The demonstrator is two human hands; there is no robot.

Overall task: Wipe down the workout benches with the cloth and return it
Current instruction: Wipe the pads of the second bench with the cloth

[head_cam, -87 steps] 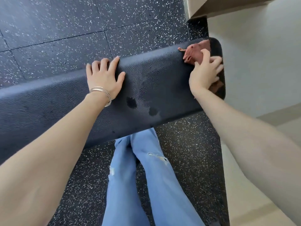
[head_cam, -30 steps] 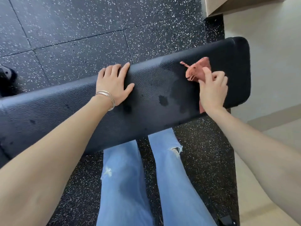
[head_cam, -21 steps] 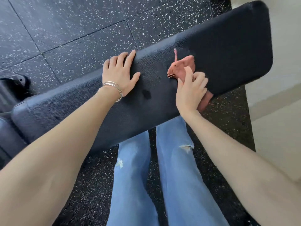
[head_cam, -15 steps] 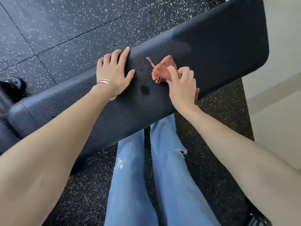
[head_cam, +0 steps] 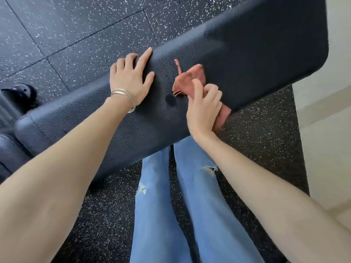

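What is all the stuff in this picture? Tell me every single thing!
bench: one, black, padded, slanting across the middle
cloth: one, reddish pink, bunched up on the bench
wet-looking spot: one, darker than the pad, on the bench between the hands
floor: black tiles with white speckles, under the bench
wall: pale beige, along the right edge
jeans: one pair, light blue, ripped, below the bench
bracelets: a few thin ones, silver, on the left wrist
left hand: one, flat on the bench, fingers straight
right hand: one, grips the cloth at the bench's near edge
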